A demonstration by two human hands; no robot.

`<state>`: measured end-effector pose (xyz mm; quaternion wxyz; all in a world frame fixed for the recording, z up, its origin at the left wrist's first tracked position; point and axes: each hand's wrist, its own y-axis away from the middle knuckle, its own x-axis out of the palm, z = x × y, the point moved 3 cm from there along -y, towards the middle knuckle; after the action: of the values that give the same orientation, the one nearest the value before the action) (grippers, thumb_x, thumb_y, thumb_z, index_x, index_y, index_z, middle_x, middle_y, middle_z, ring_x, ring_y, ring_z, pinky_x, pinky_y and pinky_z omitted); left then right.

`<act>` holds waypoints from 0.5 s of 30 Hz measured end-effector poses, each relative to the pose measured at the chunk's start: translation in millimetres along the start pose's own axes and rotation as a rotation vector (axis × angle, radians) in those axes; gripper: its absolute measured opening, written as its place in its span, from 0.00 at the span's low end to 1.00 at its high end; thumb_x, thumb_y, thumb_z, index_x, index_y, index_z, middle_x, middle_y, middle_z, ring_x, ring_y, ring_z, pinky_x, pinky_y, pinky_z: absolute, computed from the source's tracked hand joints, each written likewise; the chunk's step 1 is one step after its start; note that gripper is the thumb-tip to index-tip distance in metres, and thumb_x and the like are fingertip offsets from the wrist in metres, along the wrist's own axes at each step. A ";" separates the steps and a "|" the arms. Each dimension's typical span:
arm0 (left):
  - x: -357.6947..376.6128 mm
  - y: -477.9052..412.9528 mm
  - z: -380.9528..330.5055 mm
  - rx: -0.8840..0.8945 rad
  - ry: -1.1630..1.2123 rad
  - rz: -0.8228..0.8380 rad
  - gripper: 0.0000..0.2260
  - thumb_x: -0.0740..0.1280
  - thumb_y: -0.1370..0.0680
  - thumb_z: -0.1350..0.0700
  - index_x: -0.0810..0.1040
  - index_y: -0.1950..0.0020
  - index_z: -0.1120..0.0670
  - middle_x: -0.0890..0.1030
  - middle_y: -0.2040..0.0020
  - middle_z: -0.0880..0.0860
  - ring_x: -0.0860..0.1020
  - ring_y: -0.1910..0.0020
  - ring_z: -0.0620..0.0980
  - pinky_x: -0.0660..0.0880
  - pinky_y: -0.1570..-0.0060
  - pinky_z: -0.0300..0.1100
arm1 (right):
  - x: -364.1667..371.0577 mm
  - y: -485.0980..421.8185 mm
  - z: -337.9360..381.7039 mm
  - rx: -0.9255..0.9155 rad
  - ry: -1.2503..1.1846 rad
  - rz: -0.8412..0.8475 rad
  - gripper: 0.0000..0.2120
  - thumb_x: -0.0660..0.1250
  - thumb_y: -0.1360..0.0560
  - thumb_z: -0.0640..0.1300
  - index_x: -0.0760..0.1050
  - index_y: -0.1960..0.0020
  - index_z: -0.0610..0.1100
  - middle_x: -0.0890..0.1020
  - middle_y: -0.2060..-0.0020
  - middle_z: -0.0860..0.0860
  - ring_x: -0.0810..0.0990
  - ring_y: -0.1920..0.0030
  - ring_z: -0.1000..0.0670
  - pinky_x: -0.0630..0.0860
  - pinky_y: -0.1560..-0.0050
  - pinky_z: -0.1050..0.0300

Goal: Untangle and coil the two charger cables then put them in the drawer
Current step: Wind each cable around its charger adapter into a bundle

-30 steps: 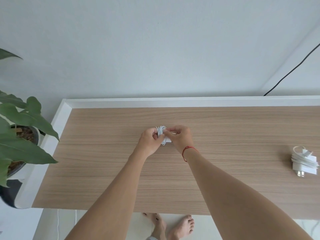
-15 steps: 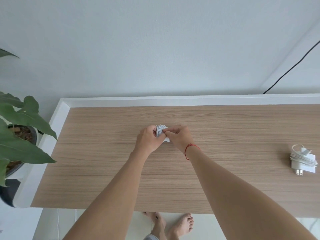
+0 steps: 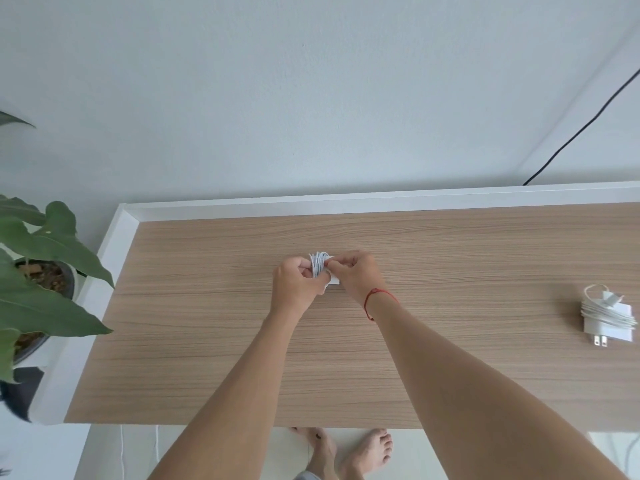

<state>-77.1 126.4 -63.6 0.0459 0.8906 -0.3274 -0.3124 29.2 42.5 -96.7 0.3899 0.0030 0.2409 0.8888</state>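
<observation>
Both hands meet over the middle of the wooden desk top (image 3: 207, 306). My left hand (image 3: 294, 285) grips a white charger with its cable coiled around it (image 3: 319, 265). My right hand (image 3: 356, 275), with a red string at the wrist, pinches the same bundle from the right side. Only part of the coil and a corner of the white adapter show between the fingers. A second white charger (image 3: 607, 317), its cable wound around the adapter and its prongs pointing toward me, lies at the desk's right side, far from both hands. No drawer is in view.
A potted plant (image 3: 41, 278) with large green leaves stands just off the desk's left edge. A white raised rim (image 3: 346, 199) borders the desk at the back and left. A black cable (image 3: 581, 129) runs down the wall at the back right. Bare feet show below the front edge.
The hands stay together on the coiled bundle with only small finger shifts. The view has drifted slightly; nothing on the desk has moved.
</observation>
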 end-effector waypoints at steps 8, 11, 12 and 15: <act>-7.3 -5.2 -3.7 0.122 -0.221 0.025 0.03 0.74 0.30 0.53 0.84 0.60 0.52 0.82 0.67 0.50 0.82 0.67 0.52 0.79 0.64 0.51 | 5.2 7.1 7.8 0.010 -0.024 0.001 0.15 0.66 0.28 0.42 0.70 0.72 0.42 0.68 0.72 0.52 0.65 0.73 0.54 0.64 0.67 0.58; -6.3 -2.9 -2.8 0.193 -0.286 0.057 0.07 0.72 0.29 0.54 0.85 0.53 0.53 0.80 0.61 0.51 0.80 0.61 0.52 0.78 0.60 0.50 | 5.1 8.4 11.9 0.010 -0.010 0.048 0.16 0.64 0.28 0.46 0.65 0.72 0.43 0.60 0.74 0.50 0.57 0.74 0.52 0.56 0.73 0.60; -7.4 -3.4 -2.9 0.194 -0.256 0.093 0.08 0.71 0.28 0.55 0.84 0.51 0.53 0.80 0.59 0.52 0.81 0.60 0.52 0.79 0.58 0.50 | 5.2 8.8 12.4 0.004 0.013 0.054 0.19 0.66 0.27 0.48 0.66 0.72 0.42 0.61 0.74 0.49 0.58 0.74 0.52 0.56 0.74 0.61; -11.6 -9.7 -1.6 0.167 -0.184 0.199 0.09 0.64 0.23 0.61 0.84 0.48 0.56 0.80 0.56 0.52 0.84 0.62 0.50 0.80 0.58 0.46 | 8.4 6.2 10.6 -0.025 0.051 0.047 0.24 0.69 0.27 0.54 0.75 0.64 0.31 0.66 0.71 0.46 0.61 0.72 0.51 0.57 0.76 0.64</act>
<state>-77.6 140.9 -59.0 -0.0277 0.8222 -0.4416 -0.3581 21.1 49.2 -86.2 0.3626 -0.0189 0.2394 0.9004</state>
